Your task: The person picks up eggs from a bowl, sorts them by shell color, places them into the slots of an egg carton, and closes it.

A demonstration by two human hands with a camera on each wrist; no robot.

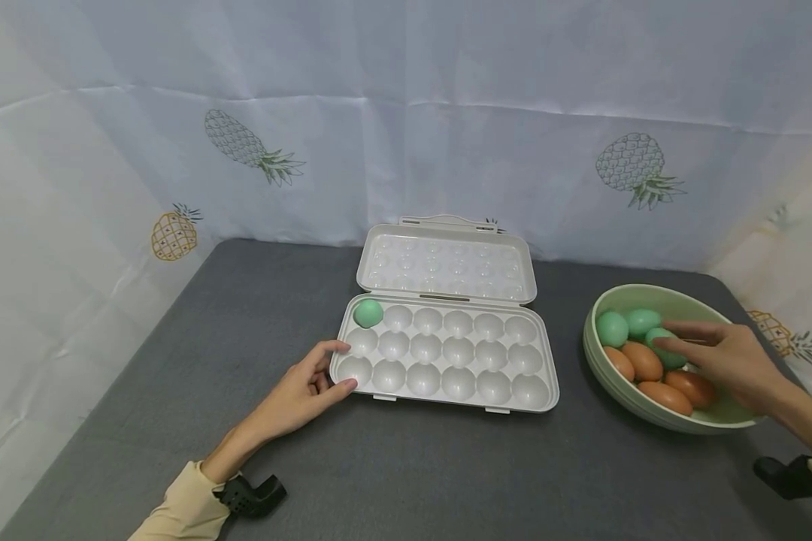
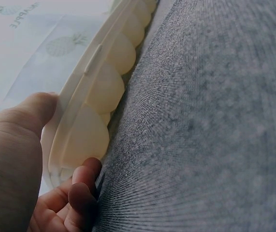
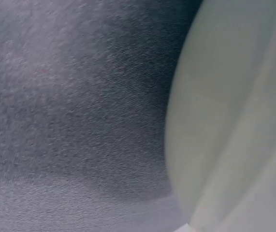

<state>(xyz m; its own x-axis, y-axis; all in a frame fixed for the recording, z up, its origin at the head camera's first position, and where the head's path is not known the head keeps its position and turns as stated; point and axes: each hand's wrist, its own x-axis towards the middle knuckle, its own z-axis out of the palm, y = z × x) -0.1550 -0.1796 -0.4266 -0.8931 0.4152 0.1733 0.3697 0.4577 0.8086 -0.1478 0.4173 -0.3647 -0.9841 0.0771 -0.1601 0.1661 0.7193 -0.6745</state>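
Note:
A pale egg box (image 1: pixel 441 398) lies with its lid (image 1: pixel 446 270) raised at the back. One green egg (image 1: pixel 368 312) sits in its back left cup. My left hand (image 1: pixel 302 392) grips the box's left end; in the left wrist view, the thumb (image 2: pixel 41 108) lies over the rim and curled fingers (image 2: pixel 83 193) are beside and below the cups. Over at the right, my right hand (image 1: pixel 734 361) reaches into a green bowl (image 1: pixel 609 379) and pinches a green egg (image 1: pixel 665 352), partly covered by the fingers. The right wrist view shows only the bowl's outside (image 3: pixel 234 116) and the table.
Inside the bowl are two more green eggs (image 1: pixel 612 328) and several brown eggs (image 1: pixel 665 397). A dark grey cloth (image 1: pixel 440 473) covers the table. White curtains with pineapple prints (image 1: pixel 233 139) hang behind and along both sides.

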